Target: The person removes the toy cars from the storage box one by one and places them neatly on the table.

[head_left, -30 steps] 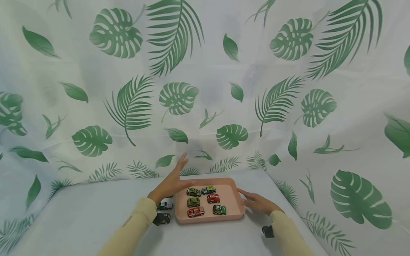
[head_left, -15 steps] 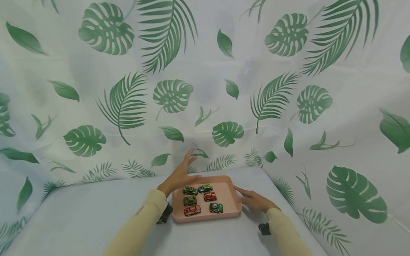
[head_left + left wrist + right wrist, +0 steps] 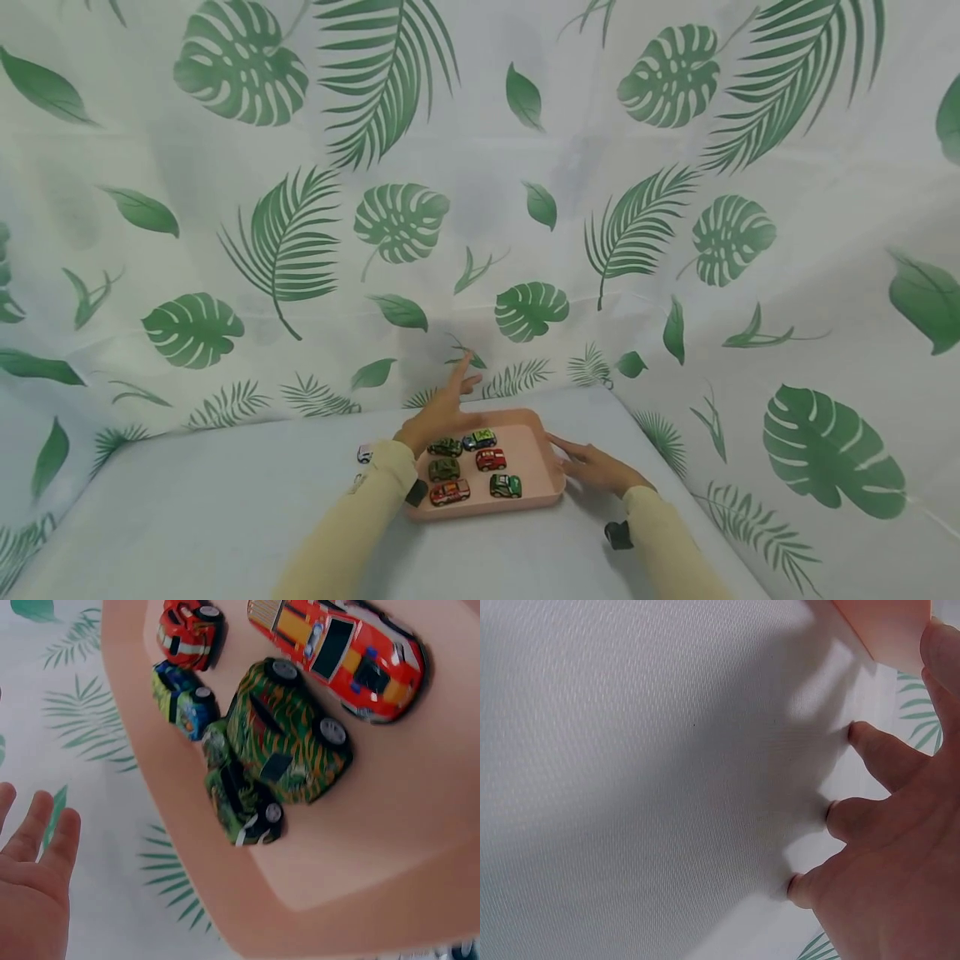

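Observation:
A pink tray (image 3: pixel 491 504) stands on the white table with several toy cars in it. My left hand (image 3: pixel 442 410) hovers over its far left corner, fingers spread and holding nothing. Below that wrist lie an olive camouflage car (image 3: pixel 289 735), a dark green car (image 3: pixel 244 802), and a red-and-orange race car (image 3: pixel 360 660). A blue-and-yellow car (image 3: pixel 479 439), a red car (image 3: pixel 491 459) and a green-and-white car (image 3: pixel 506 486) sit further right. At the tray's right wall is my right hand (image 3: pixel 596 471), its thumb by the wall and other fingertips on the table (image 3: pixel 630 787).
Left of the tray, a white toy car (image 3: pixel 365 453) shows partly behind the left sleeve (image 3: pixel 352 517). A leaf-printed curtain (image 3: pixel 480 208) closes off the back and right side of the table.
My left hand has moved right, further over the tray's far left corner. The left forearm now covers most of the cars outside the tray. The head view has shifted slightly; my right hand stays put.

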Tool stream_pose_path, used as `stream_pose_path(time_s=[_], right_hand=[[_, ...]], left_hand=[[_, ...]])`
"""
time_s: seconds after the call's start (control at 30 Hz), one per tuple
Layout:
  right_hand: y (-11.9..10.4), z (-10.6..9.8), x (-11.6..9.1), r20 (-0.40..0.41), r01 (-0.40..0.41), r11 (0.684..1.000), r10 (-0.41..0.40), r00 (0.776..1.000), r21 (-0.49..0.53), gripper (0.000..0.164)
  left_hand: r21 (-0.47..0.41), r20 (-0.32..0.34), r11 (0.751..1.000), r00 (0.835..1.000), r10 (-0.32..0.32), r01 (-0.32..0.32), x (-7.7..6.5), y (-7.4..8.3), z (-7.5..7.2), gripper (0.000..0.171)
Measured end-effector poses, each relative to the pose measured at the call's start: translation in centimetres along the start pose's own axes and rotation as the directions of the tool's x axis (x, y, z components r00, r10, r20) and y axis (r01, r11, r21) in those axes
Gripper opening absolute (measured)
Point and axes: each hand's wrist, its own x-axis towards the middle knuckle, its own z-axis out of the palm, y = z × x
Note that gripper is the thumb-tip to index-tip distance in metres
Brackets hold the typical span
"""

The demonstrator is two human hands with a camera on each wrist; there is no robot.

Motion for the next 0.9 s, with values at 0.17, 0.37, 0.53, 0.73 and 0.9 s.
stream_pose_path(time_s=[0.17, 0.37, 0.53, 0.73, 0.9], right_hand=[[0.0, -0.1, -0.1, 0.012, 0.019, 1.000, -0.019, 1.000, -0.008, 0.064], [-0.1, -0.2, -0.5, 0.022, 0.047, 0.999, -0.047, 0.999, -0.004, 0.066], [-0.3, -0.4, -0.8, 0.028, 0.039, 0.999, -0.039, 0.999, 0.003, 0.067], [-0.3, -0.3, -0.7, 0.004, 0.036, 0.999, -0.036, 0.999, 0.011, 0.064], [-0.1, -0.2, -0.6, 0.004, 0.028, 0.999, -0.028, 1.000, 0.021, 0.065]], left_hand=[[-0.064, -0.008, 0.998, 1.000, -0.011, 0.010, 0.4, 0.0, 1.2, 0.111], [-0.069, -0.014, 0.997, 0.999, -0.039, 0.038, 0.6, 0.4, 2.9, 0.108], [-0.047, -0.013, 0.999, 1.000, -0.025, 0.024, 0.7, 0.3, 4.0, 0.107], [-0.033, 0.014, 0.999, 0.999, -0.033, 0.033, 0.7, -0.5, 4.4, 0.106], [0.017, -0.001, 0.998, 0.998, -0.061, 0.061, 0.7, -0.8, 4.3, 0.105]])
